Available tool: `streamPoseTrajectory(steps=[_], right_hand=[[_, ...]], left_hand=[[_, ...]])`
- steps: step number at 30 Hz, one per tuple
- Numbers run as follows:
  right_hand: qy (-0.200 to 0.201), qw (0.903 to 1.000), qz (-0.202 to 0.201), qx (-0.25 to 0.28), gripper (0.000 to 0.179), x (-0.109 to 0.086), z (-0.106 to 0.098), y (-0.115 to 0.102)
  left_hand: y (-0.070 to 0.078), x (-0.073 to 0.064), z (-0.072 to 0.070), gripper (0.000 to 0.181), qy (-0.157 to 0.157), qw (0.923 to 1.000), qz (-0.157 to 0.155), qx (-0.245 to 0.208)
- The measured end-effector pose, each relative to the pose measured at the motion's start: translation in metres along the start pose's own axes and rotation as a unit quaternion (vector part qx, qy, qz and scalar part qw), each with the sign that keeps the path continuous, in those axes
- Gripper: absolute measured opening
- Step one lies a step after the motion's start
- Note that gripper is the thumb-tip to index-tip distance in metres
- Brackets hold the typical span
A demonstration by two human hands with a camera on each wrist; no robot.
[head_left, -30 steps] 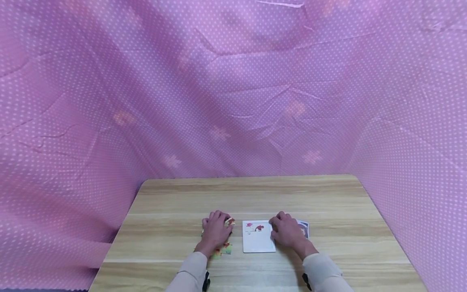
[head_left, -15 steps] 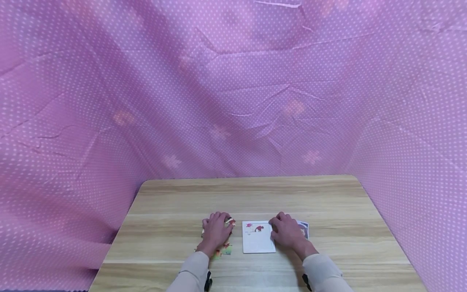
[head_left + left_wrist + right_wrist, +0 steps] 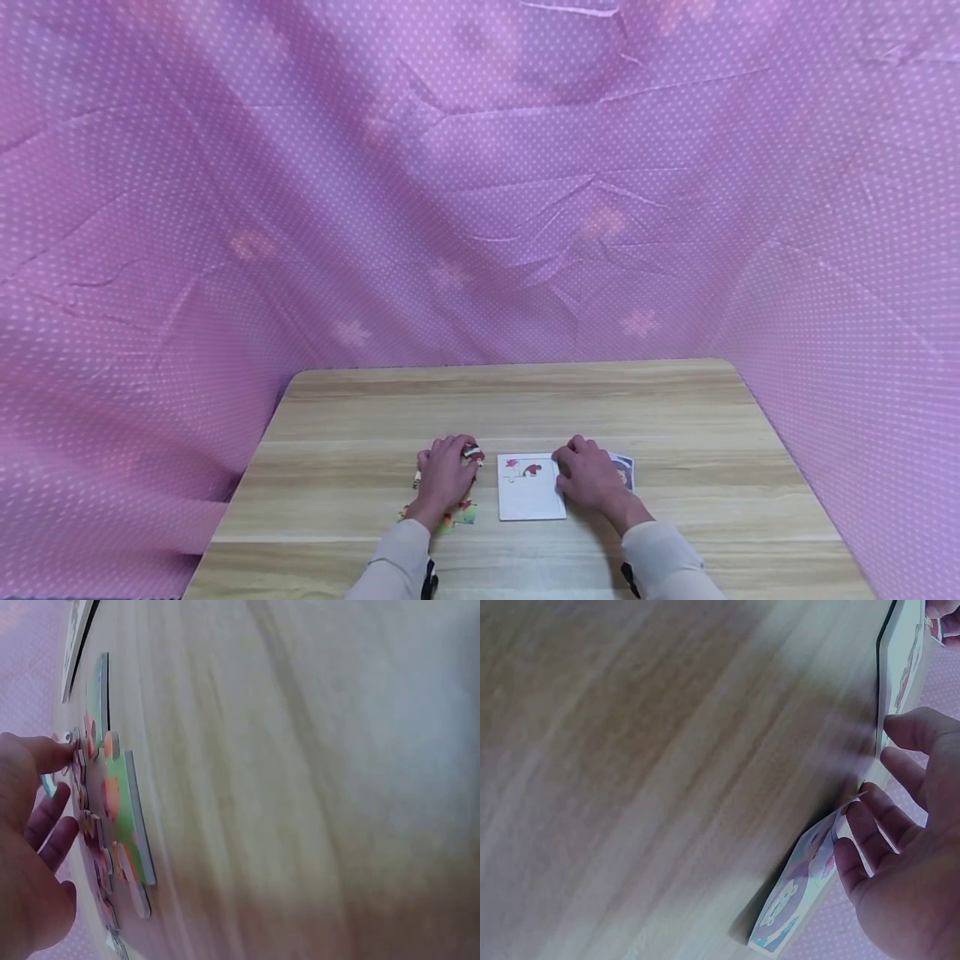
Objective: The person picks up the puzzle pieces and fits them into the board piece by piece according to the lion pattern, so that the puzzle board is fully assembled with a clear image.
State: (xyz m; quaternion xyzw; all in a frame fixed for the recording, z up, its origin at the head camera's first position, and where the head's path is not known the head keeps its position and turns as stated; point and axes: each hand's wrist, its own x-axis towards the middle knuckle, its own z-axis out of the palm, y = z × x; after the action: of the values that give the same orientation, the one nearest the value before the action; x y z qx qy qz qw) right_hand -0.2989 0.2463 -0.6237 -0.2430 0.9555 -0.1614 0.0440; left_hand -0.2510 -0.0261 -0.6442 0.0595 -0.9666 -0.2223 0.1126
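Puzzle pieces [image 3: 124,802] with green, orange and red print lie on the table under and around my left hand [image 3: 445,475]. Its thumb and index finger pinch a dark and red puzzle piece [image 3: 474,455] at the right of the group; the hand partly covers the others. A white puzzle board [image 3: 531,498] lies flat between my hands, with a pink and a red figure at its top. My right hand [image 3: 592,477] rests at the board's right edge, thumb and index finger touching it. Under its other fingers a printed card [image 3: 791,896] sticks out.
The wooden table [image 3: 510,404] runs back to a pink dotted cloth [image 3: 480,208], which hangs behind it and along both sides. A rounded table corner stands at the back on each side.
The pinched puzzle piece has turned slightly in my left fingers, and the left hand has barely shifted. My right hand and the board stay in place.
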Motion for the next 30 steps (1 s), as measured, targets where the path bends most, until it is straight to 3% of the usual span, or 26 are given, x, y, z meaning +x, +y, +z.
streamPoseTrajectory(steps=[11, 19, 30], right_hand=[[-0.001, 1.0, 0.007, -0.002, 0.033, 0.005, 0.0, -0.003], [-0.001, 0.9999, 0.01, 0.001, 0.033, 0.008, 0.001, -0.007], [0.004, 0.9999, 0.016, -0.004, 0.034, 0.014, -0.001, -0.013]], left_hand=[[-0.002, 0.009, 0.0, 0.025, -0.014, 0.9968, 0.0, -0.079], [0.007, 0.017, 0.0, 0.021, -0.009, 0.9942, 0.019, -0.106], [0.018, 0.026, 0.006, 0.015, -0.042, 0.9904, 0.046, -0.123]])
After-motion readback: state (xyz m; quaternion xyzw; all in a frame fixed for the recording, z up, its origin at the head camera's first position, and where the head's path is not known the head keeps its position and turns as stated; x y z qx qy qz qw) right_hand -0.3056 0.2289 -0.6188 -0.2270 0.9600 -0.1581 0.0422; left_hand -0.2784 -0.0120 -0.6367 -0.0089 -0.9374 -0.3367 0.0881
